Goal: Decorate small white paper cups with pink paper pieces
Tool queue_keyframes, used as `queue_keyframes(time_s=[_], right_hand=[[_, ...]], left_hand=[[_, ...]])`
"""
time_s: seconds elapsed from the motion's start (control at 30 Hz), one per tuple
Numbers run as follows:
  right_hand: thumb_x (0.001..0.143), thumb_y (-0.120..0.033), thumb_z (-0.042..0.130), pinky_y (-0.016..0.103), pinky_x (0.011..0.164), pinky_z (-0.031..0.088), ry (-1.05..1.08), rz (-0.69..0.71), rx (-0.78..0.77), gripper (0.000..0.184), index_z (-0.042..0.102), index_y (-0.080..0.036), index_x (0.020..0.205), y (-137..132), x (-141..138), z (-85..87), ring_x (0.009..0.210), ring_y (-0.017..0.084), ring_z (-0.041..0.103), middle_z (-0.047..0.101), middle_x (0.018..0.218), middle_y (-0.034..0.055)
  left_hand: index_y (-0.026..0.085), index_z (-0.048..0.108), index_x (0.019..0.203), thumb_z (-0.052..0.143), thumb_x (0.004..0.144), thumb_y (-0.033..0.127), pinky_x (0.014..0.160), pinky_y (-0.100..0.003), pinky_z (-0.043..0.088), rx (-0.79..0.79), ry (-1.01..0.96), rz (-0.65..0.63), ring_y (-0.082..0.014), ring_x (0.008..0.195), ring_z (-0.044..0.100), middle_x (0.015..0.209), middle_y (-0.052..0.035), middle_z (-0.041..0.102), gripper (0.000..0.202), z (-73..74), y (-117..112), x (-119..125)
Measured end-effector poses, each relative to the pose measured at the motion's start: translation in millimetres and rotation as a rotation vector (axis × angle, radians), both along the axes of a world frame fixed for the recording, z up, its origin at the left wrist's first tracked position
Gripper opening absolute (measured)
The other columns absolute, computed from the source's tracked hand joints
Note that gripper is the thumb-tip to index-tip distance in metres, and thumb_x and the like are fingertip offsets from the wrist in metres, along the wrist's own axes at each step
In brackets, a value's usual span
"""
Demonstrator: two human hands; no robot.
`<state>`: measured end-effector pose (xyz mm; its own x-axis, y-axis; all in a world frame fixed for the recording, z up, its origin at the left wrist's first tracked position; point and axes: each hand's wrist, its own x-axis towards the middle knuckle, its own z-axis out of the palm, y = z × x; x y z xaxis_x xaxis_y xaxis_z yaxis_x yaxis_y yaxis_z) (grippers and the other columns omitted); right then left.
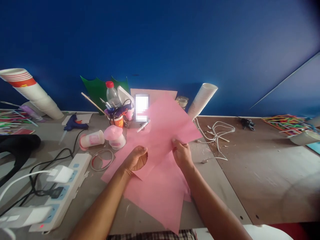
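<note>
A sheet of pink paper (167,123) is held up at a tilt over the middle of the table. My left hand (137,158) pinches its left side, thumb on top, other fingers partly behind the paper. Along the lower right edge, my right hand (182,152) grips the same sheet between thumb and fingers. More pink paper (160,203) lies flat on the table beneath, reaching the front edge. Left of the sheets are a pink-topped paper cup (116,138), a cup lying on its side (92,139) and a roll of tape (102,160).
A power strip (67,190) with chargers and cables occupies the front left. Behind it lies a blue glue gun (75,123). Stacked paper cups (202,100) lean on the blue wall. A white cable (221,135) and colourful sticks (287,123) lie on the right.
</note>
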<state>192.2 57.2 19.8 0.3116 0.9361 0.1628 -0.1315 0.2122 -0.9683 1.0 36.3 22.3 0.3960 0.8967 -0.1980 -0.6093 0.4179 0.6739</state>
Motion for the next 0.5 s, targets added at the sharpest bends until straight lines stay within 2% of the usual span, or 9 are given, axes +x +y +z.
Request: queue_keyframes(time_s=[0.07,0.13,0.2,0.27,0.37,0.43,0.5], right_hand=[[0.068,-0.028,0.066,0.035,0.077,0.055,0.225,0.003,-0.011,0.016,0.065,-0.020,0.081,2.9,3.2,4.2,0.088,0.021,0.066,0.070,0.082,0.0034],[0.063,-0.023,0.072,0.034,0.082,0.053,0.407,-0.006,-0.027,0.017,0.065,-0.019,0.078,4.7,6.4,6.8,0.087,0.019,0.066,0.070,0.080,0.0017],[0.061,-0.021,0.074,0.032,0.083,0.053,0.486,-0.030,-0.033,0.017,0.066,-0.018,0.076,6.3,9.6,7.6,0.086,0.017,0.065,0.069,0.078,0.0003],[0.061,-0.019,0.074,0.030,0.083,0.052,0.524,-0.067,-0.024,0.017,0.067,-0.018,0.077,7.9,12.5,7.8,0.085,0.015,0.065,0.070,0.077,-0.0010],[0.061,-0.017,0.073,0.027,0.084,0.051,0.549,-0.130,0.014,0.021,0.068,-0.018,0.081,10.8,16.2,9.3,0.086,0.014,0.065,0.071,0.080,-0.0018],[0.062,-0.016,0.072,0.028,0.087,0.050,0.554,-0.154,0.048,0.024,0.069,-0.019,0.086,12.3,18.0,11.7,0.089,0.014,0.065,0.071,0.086,-0.0015],[0.064,-0.016,0.071,0.030,0.091,0.049,0.562,-0.154,0.089,0.026,0.068,-0.020,0.090,13.2,18.7,14.8,0.093,0.015,0.065,0.071,0.091,-0.0010]], left_hand=[[0.015,0.063,0.069,0.077,0.069,0.026,0.065,-0.021,0.047,0.053,0.061,-0.060,-0.0093,0.058,0.058,0.060,0.0017,0.061,0.018,1.9,0.1,0.1],[0.016,0.066,0.089,0.072,0.075,0.026,0.076,-0.023,0.047,0.061,0.146,-0.131,-0.0121,0.074,0.063,0.079,-0.0022,0.068,0.019,5.6,-1.5,-1.3],[0.019,0.062,0.110,0.067,0.079,0.030,0.085,-0.033,0.048,0.053,0.163,-0.216,-0.0212,0.098,0.062,0.106,-0.0090,0.067,0.033,9.3,-3.7,-3.4],[0.020,0.056,0.122,0.063,0.082,0.038,0.088,-0.046,0.048,0.044,0.114,-0.257,-0.0312,0.116,0.054,0.125,-0.0144,0.059,0.043,10.8,-5.1,-5.5],[0.020,0.053,0.126,0.054,0.083,0.055,0.090,-0.057,0.046,0.013,0.016,-0.214,-0.0381,0.128,0.041,0.139,-0.0168,0.046,0.056,8.7,-4.9,-7.9],[0.020,0.052,0.127,0.051,0.079,0.064,0.091,-0.059,0.045,0.035,-0.046,-0.182,-0.0404,0.132,0.035,0.145,-0.0152,0.039,0.065,6.6,-3.9,-8.8],[0.022,0.052,0.127,0.057,0.074,0.065,0.090,-0.059,0.046,0.096,-0.088,-0.170,-0.0416,0.133,0.033,0.146,-0.0134,0.038,0.069,5.7,-3.0,-8.7]])
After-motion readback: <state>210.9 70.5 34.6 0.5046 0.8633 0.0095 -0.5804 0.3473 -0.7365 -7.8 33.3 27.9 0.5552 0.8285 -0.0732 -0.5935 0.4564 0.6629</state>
